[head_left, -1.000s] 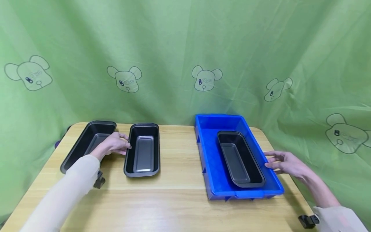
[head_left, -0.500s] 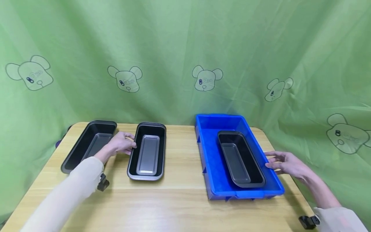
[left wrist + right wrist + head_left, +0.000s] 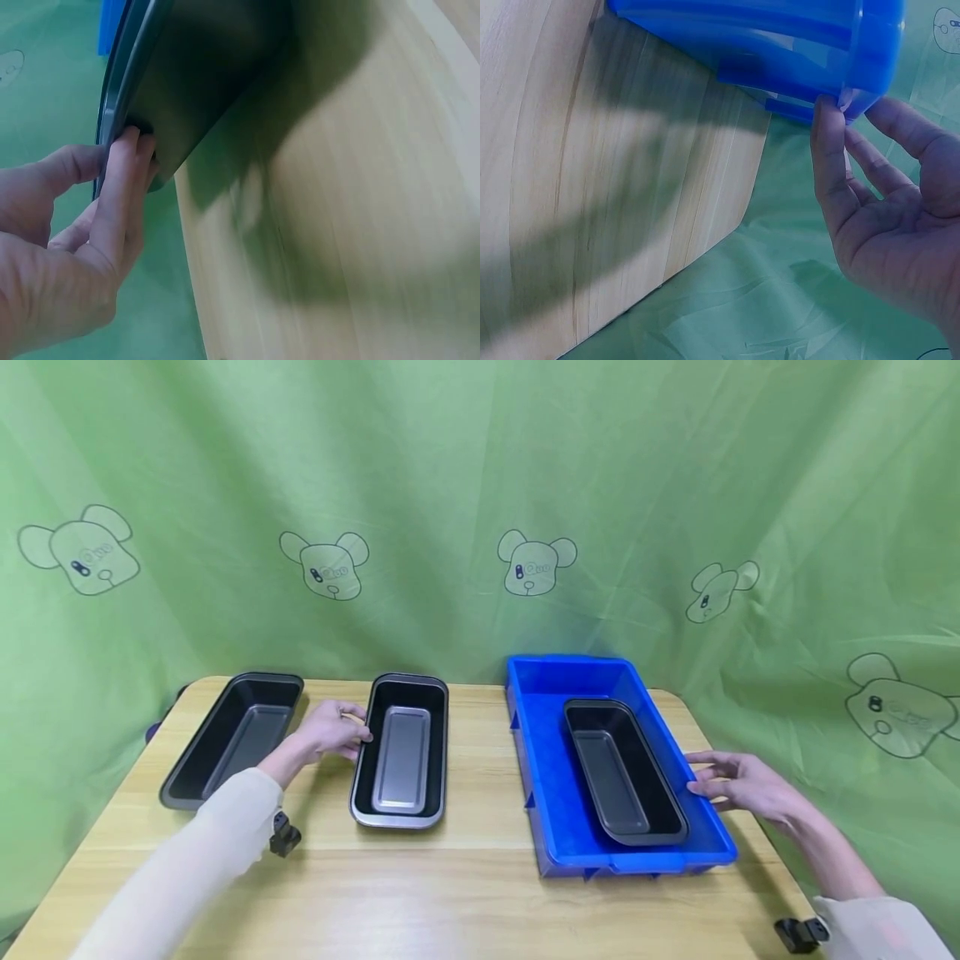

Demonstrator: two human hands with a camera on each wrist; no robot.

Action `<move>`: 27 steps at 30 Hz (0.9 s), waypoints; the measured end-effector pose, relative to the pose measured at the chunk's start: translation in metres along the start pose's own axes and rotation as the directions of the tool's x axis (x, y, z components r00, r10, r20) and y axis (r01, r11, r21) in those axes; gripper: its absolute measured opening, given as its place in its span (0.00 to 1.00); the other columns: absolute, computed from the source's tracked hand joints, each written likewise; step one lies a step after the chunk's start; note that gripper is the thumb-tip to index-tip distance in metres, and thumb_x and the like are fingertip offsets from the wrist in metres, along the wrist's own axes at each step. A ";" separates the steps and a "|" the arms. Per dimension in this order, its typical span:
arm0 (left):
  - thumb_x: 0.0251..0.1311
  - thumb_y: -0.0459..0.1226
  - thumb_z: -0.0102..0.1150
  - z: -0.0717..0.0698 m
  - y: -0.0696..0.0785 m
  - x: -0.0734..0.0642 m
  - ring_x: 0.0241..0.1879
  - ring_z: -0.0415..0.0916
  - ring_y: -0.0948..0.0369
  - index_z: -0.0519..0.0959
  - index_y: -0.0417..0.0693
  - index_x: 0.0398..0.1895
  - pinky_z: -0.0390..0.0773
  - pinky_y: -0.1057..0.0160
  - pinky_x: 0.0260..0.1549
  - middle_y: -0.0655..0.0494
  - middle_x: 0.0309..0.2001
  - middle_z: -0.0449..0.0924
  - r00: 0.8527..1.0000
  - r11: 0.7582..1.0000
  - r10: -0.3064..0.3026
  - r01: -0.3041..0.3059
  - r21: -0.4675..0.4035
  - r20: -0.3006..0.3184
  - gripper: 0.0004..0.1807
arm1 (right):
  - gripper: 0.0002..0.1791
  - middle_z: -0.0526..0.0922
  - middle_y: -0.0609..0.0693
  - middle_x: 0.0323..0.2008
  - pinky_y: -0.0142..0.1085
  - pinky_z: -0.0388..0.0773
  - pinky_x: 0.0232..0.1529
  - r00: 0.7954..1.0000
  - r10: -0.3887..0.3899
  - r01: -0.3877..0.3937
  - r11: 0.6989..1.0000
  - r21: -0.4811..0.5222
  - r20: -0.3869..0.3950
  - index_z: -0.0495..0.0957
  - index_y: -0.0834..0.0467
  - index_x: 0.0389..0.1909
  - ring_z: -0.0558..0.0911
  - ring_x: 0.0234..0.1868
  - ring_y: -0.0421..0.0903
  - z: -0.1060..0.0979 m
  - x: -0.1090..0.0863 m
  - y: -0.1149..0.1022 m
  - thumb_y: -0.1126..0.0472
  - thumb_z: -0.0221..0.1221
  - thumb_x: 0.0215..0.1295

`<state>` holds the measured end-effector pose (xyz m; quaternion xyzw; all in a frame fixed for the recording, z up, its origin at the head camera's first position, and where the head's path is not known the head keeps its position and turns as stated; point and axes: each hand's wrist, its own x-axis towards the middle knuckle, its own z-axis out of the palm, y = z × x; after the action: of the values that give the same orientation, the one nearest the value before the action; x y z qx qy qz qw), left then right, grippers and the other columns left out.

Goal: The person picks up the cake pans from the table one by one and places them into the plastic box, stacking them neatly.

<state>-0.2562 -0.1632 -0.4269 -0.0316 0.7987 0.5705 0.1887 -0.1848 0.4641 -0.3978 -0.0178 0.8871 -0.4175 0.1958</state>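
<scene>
Green curtain (image 3: 442,443) is biggest, hanging behind and beyond the fingers of both hands, printed with animal-head outlines (image 3: 327,568). Wood-grain worktop (image 3: 480,893) lies below the fingers and stretches toward the wearer. Blue bin (image 3: 547,752) is next, immediately left of the right hand (image 3: 738,783); its long side rim sits between thumb and fingers (image 3: 829,150), narrow gap, pinching it. Then three dark loaf pans, similar size. Held pan (image 3: 402,760): just right of the left hand (image 3: 330,731), long rim pinched between thumb on the inside and fingers (image 3: 116,187) under the outer edge, grip narrow; opening faces up, between left hand and bin. Can't tell if its base touches the worktop. Outer pan (image 3: 232,743): left of the left fingers, near, slanted, on the worktop. Binned pan (image 3: 618,768): inside the bin, just left of the right fingers. Smallest: black wrist units (image 3: 285,835), nearer the wearer than the fingers.
</scene>
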 end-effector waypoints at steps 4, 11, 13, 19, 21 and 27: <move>0.61 0.23 0.64 0.006 0.004 -0.001 0.20 0.80 0.65 0.70 0.28 0.67 0.93 0.64 0.28 0.51 0.31 0.87 1.000 1.000 0.003 -0.003 -0.025 0.000 0.30 | 0.40 0.82 0.60 0.52 0.37 0.92 0.47 1.000 -0.001 0.001 1.000 0.018 0.007 0.57 0.76 0.76 0.86 0.44 0.38 0.000 0.001 0.000 0.61 0.63 0.75; 0.62 0.24 0.62 0.016 0.011 -0.001 0.22 0.82 0.66 0.69 0.28 0.69 0.90 0.69 0.25 0.51 0.33 0.88 1.000 0.995 0.015 -0.017 -0.095 -0.018 0.31 | 0.40 0.82 0.60 0.52 0.38 0.92 0.47 1.000 -0.006 0.006 1.000 0.024 0.009 0.56 0.77 0.76 0.87 0.44 0.38 -0.001 0.001 0.002 0.61 0.62 0.75; 0.62 0.24 0.62 0.019 0.013 -0.001 0.23 0.84 0.65 0.68 0.28 0.70 0.89 0.71 0.25 0.50 0.35 0.89 1.000 0.993 0.019 -0.021 -0.115 -0.025 0.31 | 0.40 0.83 0.60 0.52 0.38 0.93 0.48 1.000 -0.007 0.007 0.999 0.031 0.012 0.56 0.77 0.76 0.87 0.44 0.38 -0.001 0.001 0.002 0.61 0.62 0.75; 0.62 0.24 0.61 0.026 0.025 -0.005 0.25 0.85 0.64 0.67 0.28 0.71 0.90 0.70 0.26 0.42 0.41 0.91 0.999 0.987 0.036 -0.040 -0.158 -0.026 0.32 | 0.40 0.83 0.58 0.50 0.38 0.93 0.48 1.000 -0.002 0.001 1.000 0.031 0.010 0.56 0.77 0.76 0.87 0.43 0.39 -0.001 0.001 0.002 0.61 0.63 0.75; 0.63 0.24 0.60 0.028 0.030 -0.006 0.26 0.86 0.64 0.67 0.27 0.71 0.91 0.70 0.27 0.42 0.41 0.91 0.999 0.984 0.043 -0.046 -0.174 -0.021 0.32 | 0.40 0.84 0.57 0.50 0.38 0.93 0.47 1.000 -0.001 0.001 1.000 0.030 0.008 0.56 0.77 0.76 0.87 0.43 0.38 -0.001 0.001 0.002 0.61 0.63 0.75; 0.64 0.24 0.60 0.038 0.044 -0.008 0.26 0.86 0.64 0.67 0.28 0.71 0.91 0.70 0.28 0.40 0.43 0.91 0.998 0.974 0.054 -0.055 -0.219 -0.008 0.31 | 0.39 0.83 0.56 0.49 0.39 0.93 0.47 1.000 -0.008 0.007 0.999 0.034 0.012 0.56 0.77 0.76 0.87 0.43 0.39 -0.001 0.001 0.001 0.62 0.62 0.75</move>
<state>-0.2503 -0.1143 -0.3946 -0.0309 0.7318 0.6598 0.1675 -0.1863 0.4653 -0.3985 -0.0204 0.8785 -0.4333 0.2000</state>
